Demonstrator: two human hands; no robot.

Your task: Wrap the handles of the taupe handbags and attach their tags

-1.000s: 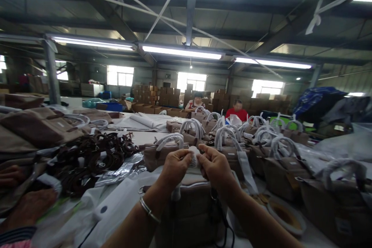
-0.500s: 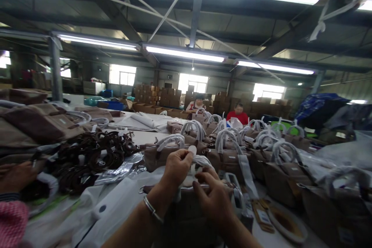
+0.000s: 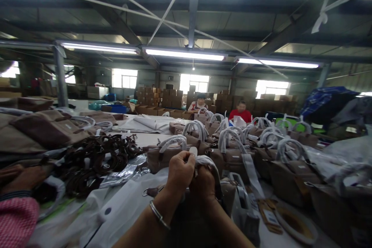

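A brown bag (image 3: 228,193) stands right in front of me, partly hidden by my forearms. My left hand (image 3: 180,168), with a silver bangle at the wrist, pinches a small pale round piece (image 3: 193,150) between thumb and fingers. Beside it, my right hand (image 3: 205,182) is curled under the bag's wrapped handle (image 3: 207,159), its fingertips hidden. Whether those fingers grip the handle cannot be made out. White sheeting (image 3: 122,205) lies to the left of the bag.
Brown bags with wrapped handles (image 3: 296,170) crowd the right and centre. Dark straps (image 3: 104,159) are heaped at left, near another person's hand (image 3: 24,178). A tape roll (image 3: 296,224) and brown tags (image 3: 269,215) lie at lower right. Two people sit across the table.
My right hand has moved from spread fingers over the bag top to a curled pose under the handle, close to my left hand. My left hand keeps the round piece. The view has shifted slightly.
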